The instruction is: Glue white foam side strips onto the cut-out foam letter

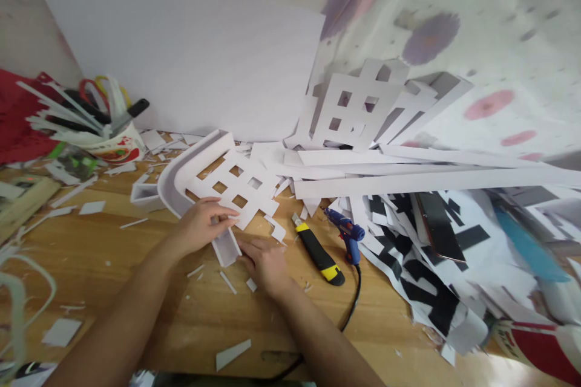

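Note:
A curved white foam-board channel [169, 178] lies on the wooden table, bending round a flat white panel [249, 192] with square cut-out holes. My left hand [205, 225] is closed over the channel's near stretch, its fingertips by the panel's edge. At the channel's near end, my right hand [264, 263] has its fingers closed against the side wall; part of the grip is hidden. Just right of my hands lie a yellow-and-black utility knife [319, 254], its blade towards the panel, and a blue glue gun [345, 231] with a black cable.
Long white strips [408, 180] and an upright cut-out panel [358, 103] stand behind. A tub [115, 148] of scissors and tools is at left. At right, a phone [438, 227] rests on black-and-white scraps. Offcuts litter the wooden table [109, 278]; a large white sheet [195, 42] leans behind.

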Motion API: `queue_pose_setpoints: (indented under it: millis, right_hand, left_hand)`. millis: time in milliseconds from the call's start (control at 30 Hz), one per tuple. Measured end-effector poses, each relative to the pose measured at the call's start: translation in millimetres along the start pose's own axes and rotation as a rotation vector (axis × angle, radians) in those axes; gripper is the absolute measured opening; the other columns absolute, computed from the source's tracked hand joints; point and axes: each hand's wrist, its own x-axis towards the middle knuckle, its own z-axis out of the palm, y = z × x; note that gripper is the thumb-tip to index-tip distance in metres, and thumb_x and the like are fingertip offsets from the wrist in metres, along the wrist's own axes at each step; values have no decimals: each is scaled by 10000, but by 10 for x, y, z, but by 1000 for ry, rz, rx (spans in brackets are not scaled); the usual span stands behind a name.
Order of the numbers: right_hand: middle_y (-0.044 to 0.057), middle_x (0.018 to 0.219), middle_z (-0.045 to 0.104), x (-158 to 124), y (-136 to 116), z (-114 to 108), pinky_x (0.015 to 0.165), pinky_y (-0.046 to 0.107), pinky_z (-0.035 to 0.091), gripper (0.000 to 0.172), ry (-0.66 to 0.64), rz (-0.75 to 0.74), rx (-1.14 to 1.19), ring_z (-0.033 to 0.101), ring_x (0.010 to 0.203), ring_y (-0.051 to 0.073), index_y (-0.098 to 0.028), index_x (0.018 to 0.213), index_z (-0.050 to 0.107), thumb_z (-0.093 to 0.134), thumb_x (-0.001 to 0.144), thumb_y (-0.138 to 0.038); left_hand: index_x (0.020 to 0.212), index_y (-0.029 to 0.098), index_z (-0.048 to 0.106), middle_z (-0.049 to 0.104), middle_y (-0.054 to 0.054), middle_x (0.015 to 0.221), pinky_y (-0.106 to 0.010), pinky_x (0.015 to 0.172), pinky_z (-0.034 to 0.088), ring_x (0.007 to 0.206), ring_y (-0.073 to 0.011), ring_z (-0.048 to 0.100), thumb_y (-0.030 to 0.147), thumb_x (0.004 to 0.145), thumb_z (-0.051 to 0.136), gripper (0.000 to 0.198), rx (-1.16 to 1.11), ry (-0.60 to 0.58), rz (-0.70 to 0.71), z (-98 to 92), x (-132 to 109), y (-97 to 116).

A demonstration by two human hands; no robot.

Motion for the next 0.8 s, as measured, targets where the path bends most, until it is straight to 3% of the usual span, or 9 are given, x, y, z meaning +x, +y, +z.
queue_pose_setpoints:
  millis: [167,367,567,800]
  right_hand:
    - [23,836,669,7,8,-37,709,239,438,250,-9,12,34,602,783,158,-225,1050,629,559,829,-320]
    - [20,825,653,-41,4,-92,712,237,426,273,0,35,96,583,783,153,-225,1057,615,618,791,-286]
    - [12,828,579,-123,-31,-234,619,202,422,54,59,153,96,545,677,102,-196,793,621,572,796,-172]
    - [2,735,580,-31,105,-532,538,214,336,133,150,338,-192,545,632,125,-194,731,542,487,851,-212]
  left_hand:
    - [921,218,673,688,-31,742,-326,804,454,851,-199,589,383,751,482,304,-21,6,51,-46,-25,100]
    - [876,194,615,665,-48,870,-263,643,456,802,-183,598,427,769,486,287,-142,25,17,-48,-57,98]
    - [731,195,582,651,-1,734,-239,587,419,686,-156,576,436,802,442,288,-216,32,-52,-50,-78,75]
    - [718,198,555,637,12,701,-240,577,416,620,-141,545,462,810,422,310,-266,44,-76,-79,-118,76]
